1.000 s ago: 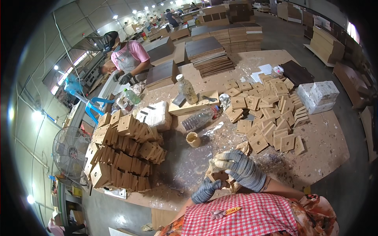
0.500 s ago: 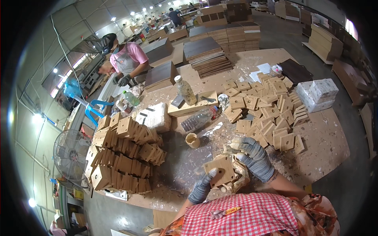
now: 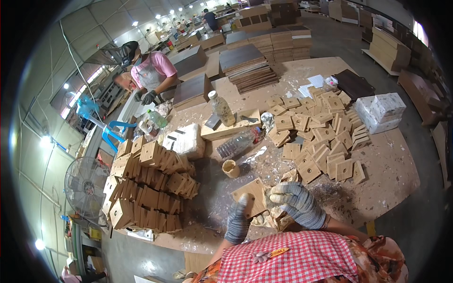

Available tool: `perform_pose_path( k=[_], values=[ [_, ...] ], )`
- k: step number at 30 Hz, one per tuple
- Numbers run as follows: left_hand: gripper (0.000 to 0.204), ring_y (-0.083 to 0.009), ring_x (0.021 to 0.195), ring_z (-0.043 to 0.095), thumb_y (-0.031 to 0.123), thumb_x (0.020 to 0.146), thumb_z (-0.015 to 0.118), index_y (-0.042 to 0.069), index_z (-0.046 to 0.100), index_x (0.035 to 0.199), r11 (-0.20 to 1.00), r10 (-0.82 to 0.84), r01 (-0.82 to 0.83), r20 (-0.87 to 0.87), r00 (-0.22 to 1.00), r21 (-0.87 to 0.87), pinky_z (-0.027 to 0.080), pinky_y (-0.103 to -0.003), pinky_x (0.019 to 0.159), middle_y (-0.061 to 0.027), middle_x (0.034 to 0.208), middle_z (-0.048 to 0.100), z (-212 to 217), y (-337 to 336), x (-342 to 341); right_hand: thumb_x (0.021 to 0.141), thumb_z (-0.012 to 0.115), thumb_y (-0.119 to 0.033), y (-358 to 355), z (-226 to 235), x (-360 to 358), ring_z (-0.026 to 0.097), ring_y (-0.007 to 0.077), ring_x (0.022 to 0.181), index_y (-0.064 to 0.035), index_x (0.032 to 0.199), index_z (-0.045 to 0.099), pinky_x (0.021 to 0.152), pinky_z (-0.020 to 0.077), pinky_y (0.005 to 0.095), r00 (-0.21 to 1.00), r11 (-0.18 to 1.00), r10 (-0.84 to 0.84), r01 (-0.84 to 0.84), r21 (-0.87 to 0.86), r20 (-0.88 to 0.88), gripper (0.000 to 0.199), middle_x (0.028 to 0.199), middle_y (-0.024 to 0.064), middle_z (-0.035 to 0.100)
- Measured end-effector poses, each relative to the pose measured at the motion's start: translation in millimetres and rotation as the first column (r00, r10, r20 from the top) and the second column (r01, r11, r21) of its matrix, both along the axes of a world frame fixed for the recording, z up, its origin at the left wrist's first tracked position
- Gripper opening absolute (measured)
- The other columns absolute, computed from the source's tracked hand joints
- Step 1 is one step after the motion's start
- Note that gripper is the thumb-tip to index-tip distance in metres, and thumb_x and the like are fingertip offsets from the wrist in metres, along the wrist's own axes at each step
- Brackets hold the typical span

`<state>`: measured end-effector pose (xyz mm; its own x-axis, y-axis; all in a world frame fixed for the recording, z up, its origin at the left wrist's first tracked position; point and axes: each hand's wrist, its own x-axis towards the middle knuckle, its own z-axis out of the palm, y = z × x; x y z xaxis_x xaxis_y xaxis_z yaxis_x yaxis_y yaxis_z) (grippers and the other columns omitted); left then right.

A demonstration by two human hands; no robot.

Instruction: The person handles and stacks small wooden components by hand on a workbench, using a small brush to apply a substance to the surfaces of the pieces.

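My left hand, in a grey knitted glove, grips a square wooden block with its thumb lying on the upper face. My right hand, gloved likewise, is closed at the block's right edge. Its fingertips pinch a small dull scrap against that edge, too hidden to name. Below the block and between the hands lies a crumpled tan cloth, partly covered by them. A small tan cup stands just beyond the block.
Stacked wooden blocks rise at left; a loose heap of blocks spreads at right. Farther back are a lying plastic bottle, an upright bottle and a white wrapped bundle. A co-worker stands at far left.
The block has shifted left and turned in my left hand. My right hand has come down and toward me, from above the cloth to the block's right edge.
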<state>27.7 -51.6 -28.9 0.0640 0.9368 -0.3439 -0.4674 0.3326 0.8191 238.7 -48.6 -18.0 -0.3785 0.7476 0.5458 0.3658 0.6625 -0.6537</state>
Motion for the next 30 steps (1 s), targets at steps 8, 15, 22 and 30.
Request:
perform_pose_path(
  k=[8,15,22,30],
  values=[
    [0.057,-0.0215,0.095,0.058,0.044,0.08,0.063,0.001,0.049,0.114,0.995,0.089,-0.089,0.013,0.996,-0.044,0.051,-0.036,0.08,-0.0096,0.102,0.056,6.7,1.7,3.1,0.081,0.058,-0.007,-14.0,-21.1,9.5,0.053,0.026,0.107,-0.011,0.11,0.062,0.093,0.0417,0.0369,0.997,0.998,0.054,-0.055,0.023,0.051,0.03,0.114,0.007,0.057],
    [0.046,-0.0236,0.087,0.062,0.031,0.081,0.062,-0.003,0.054,0.11,0.989,-0.091,0.102,-0.11,0.99,0.105,0.049,-0.034,0.081,-0.0129,0.098,0.062,-9.2,7.6,-22.2,0.083,0.056,-0.008,-15.3,-13.6,5.9,0.052,0.0265,0.108,-0.011,0.11,0.062,0.093,0.0419,0.0371,0.997,0.999,-0.009,0.006,-0.046,-0.072,0.028,0.114,0.0072,0.056],
    [0.045,-0.0222,0.099,0.059,0.025,0.078,0.067,-0.004,0.056,0.111,0.986,-0.164,0.161,-0.09,0.982,-0.04,0.047,-0.033,0.084,-0.0127,0.106,0.062,12.8,2.3,-5.9,0.082,0.058,-0.007,-9.8,-6.2,0.4,0.051,0.0268,0.108,-0.0109,0.11,0.061,0.095,0.0403,0.0371,0.998,0.998,-0.05,0.052,0.029,-0.048,0.029,0.115,0.007,0.055],
    [0.052,-0.0189,0.099,0.057,0.032,0.08,0.066,-0.002,0.051,0.117,0.996,-0.05,0.049,-0.007,0.999,-0.08,0.043,-0.03,0.088,-0.0099,0.108,0.059,28.9,4.1,4.3,0.074,0.061,-0.001,-8.1,-20.6,-7.6,0.051,0.0262,0.108,-0.0117,0.111,0.06,0.094,0.0411,0.0377,0.997,0.988,0.083,-0.083,0.129,0.009,0.038,0.116,0.0058,0.054]
  ],
)
